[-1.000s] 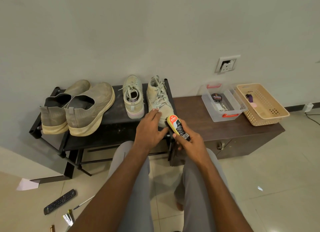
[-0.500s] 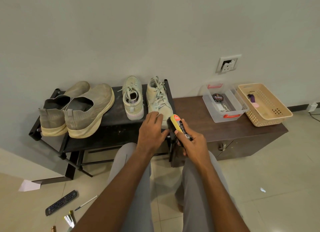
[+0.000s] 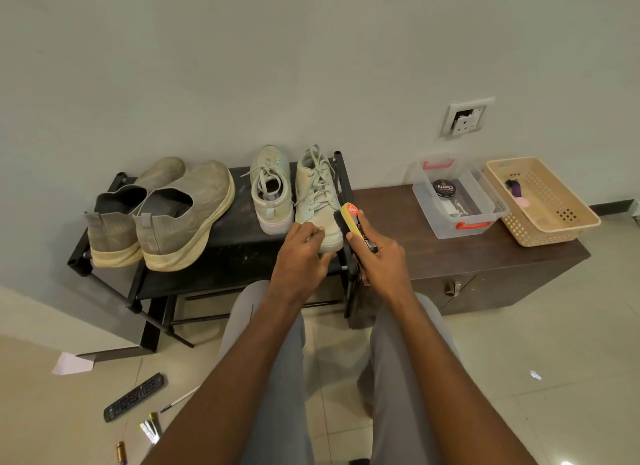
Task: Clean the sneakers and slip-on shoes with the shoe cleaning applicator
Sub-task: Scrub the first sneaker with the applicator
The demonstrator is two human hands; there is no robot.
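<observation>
Applicator (image 3: pixel 356 227), gripped in right hand (image 3: pixel 382 262), meets the toe of right sneaker (image 3: pixel 320 201) on rack (image 3: pixel 239 253), which left hand (image 3: pixel 301 253) steadies with fingers laid on it; left sneaker (image 3: pixel 272 190) and slip-ons (image 3: pixel 166 215) apparently still untreated, so task looks early.

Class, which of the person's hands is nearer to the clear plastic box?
Right. The right hand, holding the applicator, is just left of the clear box; the left hand lies farther left, on the sneaker.
</observation>
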